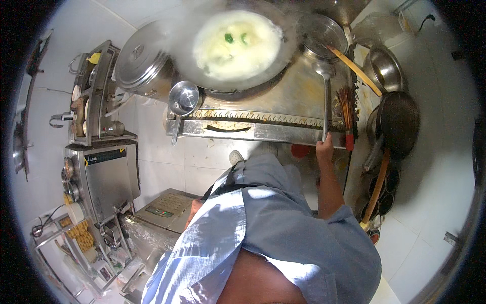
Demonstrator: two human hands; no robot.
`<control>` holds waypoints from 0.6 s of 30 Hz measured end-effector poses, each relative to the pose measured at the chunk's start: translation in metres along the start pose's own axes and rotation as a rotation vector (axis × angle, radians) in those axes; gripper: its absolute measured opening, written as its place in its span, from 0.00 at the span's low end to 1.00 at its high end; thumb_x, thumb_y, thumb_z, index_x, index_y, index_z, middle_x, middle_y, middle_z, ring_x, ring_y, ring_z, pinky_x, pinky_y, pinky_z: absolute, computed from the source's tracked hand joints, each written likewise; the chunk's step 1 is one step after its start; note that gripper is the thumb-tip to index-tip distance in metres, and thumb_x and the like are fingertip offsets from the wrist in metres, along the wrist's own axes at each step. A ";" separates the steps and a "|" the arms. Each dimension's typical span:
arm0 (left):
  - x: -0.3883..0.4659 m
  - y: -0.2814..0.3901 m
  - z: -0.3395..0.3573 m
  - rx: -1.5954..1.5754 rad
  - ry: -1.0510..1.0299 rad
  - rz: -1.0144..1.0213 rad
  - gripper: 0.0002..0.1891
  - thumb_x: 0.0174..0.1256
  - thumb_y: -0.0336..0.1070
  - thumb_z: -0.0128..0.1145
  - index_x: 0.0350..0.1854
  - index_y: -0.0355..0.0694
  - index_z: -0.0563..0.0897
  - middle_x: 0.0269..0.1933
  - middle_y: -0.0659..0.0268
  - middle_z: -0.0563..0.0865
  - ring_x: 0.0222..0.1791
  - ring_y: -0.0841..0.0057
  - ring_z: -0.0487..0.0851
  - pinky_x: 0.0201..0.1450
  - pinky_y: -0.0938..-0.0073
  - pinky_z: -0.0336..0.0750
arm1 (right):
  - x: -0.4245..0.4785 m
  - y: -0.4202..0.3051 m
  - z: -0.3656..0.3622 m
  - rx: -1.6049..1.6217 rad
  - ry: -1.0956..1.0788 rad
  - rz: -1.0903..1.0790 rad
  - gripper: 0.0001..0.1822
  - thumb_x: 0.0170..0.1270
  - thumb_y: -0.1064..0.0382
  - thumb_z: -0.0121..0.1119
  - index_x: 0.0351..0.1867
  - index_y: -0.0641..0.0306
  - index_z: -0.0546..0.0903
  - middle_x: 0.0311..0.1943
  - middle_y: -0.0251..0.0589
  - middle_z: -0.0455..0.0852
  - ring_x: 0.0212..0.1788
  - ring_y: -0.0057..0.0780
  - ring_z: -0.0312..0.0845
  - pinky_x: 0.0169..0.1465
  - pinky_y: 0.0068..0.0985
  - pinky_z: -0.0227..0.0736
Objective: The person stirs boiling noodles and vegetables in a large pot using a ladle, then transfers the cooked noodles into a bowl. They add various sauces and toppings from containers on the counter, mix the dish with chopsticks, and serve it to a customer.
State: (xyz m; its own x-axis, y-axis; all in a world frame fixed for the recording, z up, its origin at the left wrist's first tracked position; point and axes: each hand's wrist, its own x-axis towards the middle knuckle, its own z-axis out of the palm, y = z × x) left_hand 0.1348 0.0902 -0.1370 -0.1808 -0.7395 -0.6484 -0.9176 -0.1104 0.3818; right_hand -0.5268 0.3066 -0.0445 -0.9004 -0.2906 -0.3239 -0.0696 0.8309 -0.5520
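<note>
My right hand [325, 149] is closed on the lower end of a metal ladle's long handle [326, 110]; the ladle's bowl [324, 69] rests on the metal stove top. To its left a large wok [182, 64] holds steaming pale, cloudy liquid [243, 53] with green pieces in it. My left hand [195, 209] hangs low beside my body at the left, partly hidden by the jacket; its fingers cannot be made out. A steel saucepan [184, 98] sits at the stove's front left corner, its handle over the edge.
A big lidded steel pot [141, 57] stands left of the wok. At the right are a round pan [322, 36], a wooden-handled tool [355, 70], a bamboo brush [346, 114], a steel bowl [385, 70] and a dark perforated strainer [399, 123]. A steel cabinet [110, 182] stands at the left.
</note>
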 end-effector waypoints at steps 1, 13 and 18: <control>0.003 -0.005 0.006 -0.005 0.014 0.008 0.14 0.67 0.39 0.49 0.42 0.37 0.85 0.45 0.46 0.87 0.50 0.50 0.84 0.50 0.60 0.79 | 0.005 -0.008 -0.003 0.081 -0.051 0.040 0.29 0.66 0.62 0.55 0.68 0.69 0.65 0.60 0.66 0.72 0.62 0.60 0.71 0.54 0.48 0.74; 0.031 -0.030 0.021 -0.034 -0.154 0.074 0.15 0.67 0.40 0.51 0.41 0.34 0.84 0.37 0.48 0.86 0.40 0.54 0.84 0.42 0.60 0.78 | -0.144 -0.130 -0.049 0.782 -0.227 -0.095 0.21 0.72 0.62 0.48 0.63 0.67 0.72 0.21 0.30 0.70 0.16 0.15 0.61 0.21 0.20 0.60; 0.006 0.070 -0.055 -0.200 -0.113 0.044 0.12 0.67 0.36 0.52 0.41 0.33 0.84 0.27 0.54 0.85 0.24 0.67 0.84 0.29 0.65 0.78 | -0.159 -0.190 -0.085 0.743 -0.523 -0.112 0.21 0.74 0.63 0.46 0.65 0.65 0.68 0.21 0.28 0.69 0.16 0.13 0.60 0.19 0.18 0.56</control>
State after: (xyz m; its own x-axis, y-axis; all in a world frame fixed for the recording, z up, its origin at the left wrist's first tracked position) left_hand 0.0887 0.0419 -0.0778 -0.2677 -0.6686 -0.6937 -0.8216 -0.2176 0.5268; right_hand -0.4073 0.2352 0.1777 -0.5827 -0.6799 -0.4452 0.3124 0.3183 -0.8950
